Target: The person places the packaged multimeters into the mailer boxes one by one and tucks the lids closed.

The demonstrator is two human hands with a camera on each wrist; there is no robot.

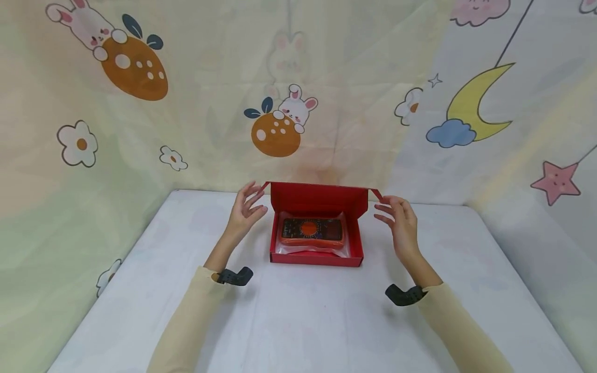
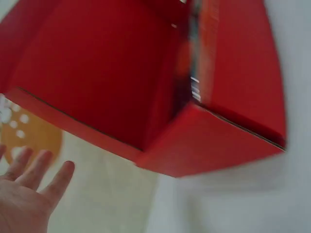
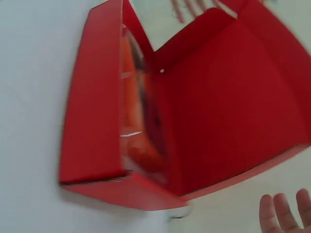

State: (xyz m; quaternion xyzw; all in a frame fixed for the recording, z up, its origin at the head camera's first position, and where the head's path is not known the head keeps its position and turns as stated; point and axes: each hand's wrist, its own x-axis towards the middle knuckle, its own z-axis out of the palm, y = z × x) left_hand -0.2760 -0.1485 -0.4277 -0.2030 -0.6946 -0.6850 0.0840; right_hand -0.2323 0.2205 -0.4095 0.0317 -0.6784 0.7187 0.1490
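A red cardboard box (image 1: 316, 258) stands on the table with its lid (image 1: 319, 199) raised at the back. Inside lies an orange multimeter (image 1: 311, 231) with a dark face and a round dial, in clear plastic wrapping (image 1: 336, 249). At the lid's left end is my left hand (image 1: 245, 210), its fingers spread beside a side flap. My right hand (image 1: 400, 220) is at the opposite end, fingertips close to the right flap (image 1: 377, 195); whether they touch it I cannot tell. Loosely extended fingers of the left hand (image 2: 29, 189) and the right hand (image 3: 286, 213) show in the wrist views.
The box is on a white table (image 1: 308, 321) toward its far side. Behind hangs a cloth backdrop (image 1: 210, 103) printed with rabbits, flowers and a moon. Each wrist carries a black strapped device, one (image 1: 235, 276) on the left and another (image 1: 404, 295) on the right.
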